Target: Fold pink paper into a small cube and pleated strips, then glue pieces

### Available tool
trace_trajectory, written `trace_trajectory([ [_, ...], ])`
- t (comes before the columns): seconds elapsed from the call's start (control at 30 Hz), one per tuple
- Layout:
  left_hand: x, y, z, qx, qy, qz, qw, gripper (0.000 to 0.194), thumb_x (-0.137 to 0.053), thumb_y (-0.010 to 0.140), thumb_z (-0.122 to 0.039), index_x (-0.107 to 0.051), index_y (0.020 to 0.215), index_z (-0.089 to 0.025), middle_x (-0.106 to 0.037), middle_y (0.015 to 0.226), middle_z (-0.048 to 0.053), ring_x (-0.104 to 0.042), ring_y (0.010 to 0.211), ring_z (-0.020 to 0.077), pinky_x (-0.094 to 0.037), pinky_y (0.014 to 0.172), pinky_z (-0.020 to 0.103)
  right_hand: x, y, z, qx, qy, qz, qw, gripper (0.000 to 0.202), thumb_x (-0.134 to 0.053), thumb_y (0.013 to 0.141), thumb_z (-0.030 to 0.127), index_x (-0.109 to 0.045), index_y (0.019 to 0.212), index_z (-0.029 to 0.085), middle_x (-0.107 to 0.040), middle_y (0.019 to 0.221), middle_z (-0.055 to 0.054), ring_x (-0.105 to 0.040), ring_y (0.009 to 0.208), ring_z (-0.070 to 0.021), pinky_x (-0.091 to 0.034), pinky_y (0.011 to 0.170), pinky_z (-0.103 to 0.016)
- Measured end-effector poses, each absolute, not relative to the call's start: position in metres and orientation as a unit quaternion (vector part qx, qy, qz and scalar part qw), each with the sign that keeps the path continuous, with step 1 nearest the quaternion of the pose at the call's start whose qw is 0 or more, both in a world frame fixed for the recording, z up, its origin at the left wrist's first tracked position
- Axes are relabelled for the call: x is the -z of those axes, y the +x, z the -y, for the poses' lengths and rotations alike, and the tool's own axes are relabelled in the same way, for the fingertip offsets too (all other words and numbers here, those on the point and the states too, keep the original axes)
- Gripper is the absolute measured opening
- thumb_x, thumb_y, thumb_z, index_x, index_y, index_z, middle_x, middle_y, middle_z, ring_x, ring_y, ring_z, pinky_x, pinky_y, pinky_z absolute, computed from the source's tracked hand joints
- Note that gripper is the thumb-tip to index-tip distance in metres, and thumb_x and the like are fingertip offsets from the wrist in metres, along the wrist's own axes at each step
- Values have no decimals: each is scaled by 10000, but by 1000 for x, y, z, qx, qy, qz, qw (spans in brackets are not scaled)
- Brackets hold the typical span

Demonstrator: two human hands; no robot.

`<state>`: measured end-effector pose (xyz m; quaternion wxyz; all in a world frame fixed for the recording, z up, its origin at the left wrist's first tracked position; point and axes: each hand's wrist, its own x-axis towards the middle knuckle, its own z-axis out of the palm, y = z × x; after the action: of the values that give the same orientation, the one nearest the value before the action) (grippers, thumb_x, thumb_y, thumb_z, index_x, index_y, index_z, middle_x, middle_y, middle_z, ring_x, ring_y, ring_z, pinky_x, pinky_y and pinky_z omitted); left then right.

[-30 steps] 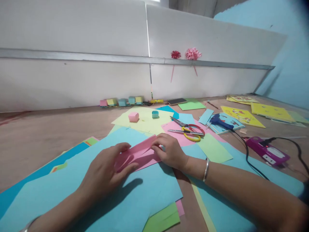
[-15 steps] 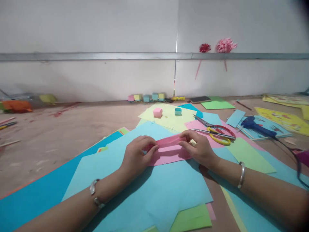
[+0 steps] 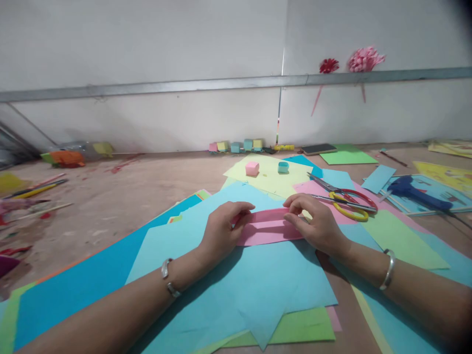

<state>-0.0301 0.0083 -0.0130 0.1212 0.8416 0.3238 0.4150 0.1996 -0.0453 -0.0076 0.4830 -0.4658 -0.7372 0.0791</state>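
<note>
Above the light blue sheets (image 3: 217, 295), the left hand (image 3: 223, 226) is pinching one end of the pink paper (image 3: 271, 233) between thumb and fingers, while the right hand (image 3: 317, 223) is pinching the raised strip near the other end, its thumb and forefinger curving round a small gap. Between the two hands, the paper is lying across the sheets, its near part resting fairly flat and its far edge standing up. Judging by this, the folding is only partly done: a lengthwise bend is showing, but the strip is not lying pressed down, and no closed shape is forming. How firm the crease is, the hands are hiding.

Just beyond, a pink box (image 3: 252, 169) and a blue box (image 3: 283, 167) are sitting apart on the pale yellow sheet (image 3: 236, 172), both looking already shaped. To the right, the red scissors (image 3: 334, 189) and yellow scissors (image 3: 342, 200) are lying crossed, with neither hand touching them. Farther right, the glue gun (image 3: 416, 191) is resting on a blue picture card (image 3: 400, 204). Toward the wall, a row of little boxes (image 3: 236, 147) is standing beside a yellow tube (image 3: 283, 147), and a phone (image 3: 319, 149) is lying near a green sheet (image 3: 350, 155).
</note>
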Motion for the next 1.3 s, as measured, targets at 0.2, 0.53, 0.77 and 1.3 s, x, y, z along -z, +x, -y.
trace_trajectory([
  [0.2,12,-30,-7,-414,848,-314,108,151,-576,849,-139,-668,953,-198,-720,822,32,-642,731,168,-514,660,308,9,198,45,-102,-505,714,473,44,-594,831,188,-587,792,206,-632,746,-14,-551,651,-147,-451,593,-284],
  [0.53,10,-29,-9,-374,863,-319,116,190,-542,864,-110,-709,939,-158,-606,754,30,-558,665,141,-457,613,269,13,201,43,-76,-511,713,474,71,-595,820,174,-641,873,187,-631,756,-24,-566,685,-159,-463,612,-294],
  [0.77,8,-27,-6,-383,853,-320,154,177,-541,856,-125,-708,881,-176,-578,729,17,-533,651,136,-454,614,274,16,203,40,-135,-533,679,486,84,-603,800,198,-661,861,195,-670,786,-26,-598,692,-159,-473,606,-293],
  [1.3,12,-28,-8,-376,839,-338,201,247,-513,815,-98,-732,881,-194,-624,747,29,-582,691,149,-476,624,276,12,201,40,-100,-533,707,455,97,-579,799,147,-647,751,196,-668,737,-20,-569,671,-159,-447,610,-293],
])
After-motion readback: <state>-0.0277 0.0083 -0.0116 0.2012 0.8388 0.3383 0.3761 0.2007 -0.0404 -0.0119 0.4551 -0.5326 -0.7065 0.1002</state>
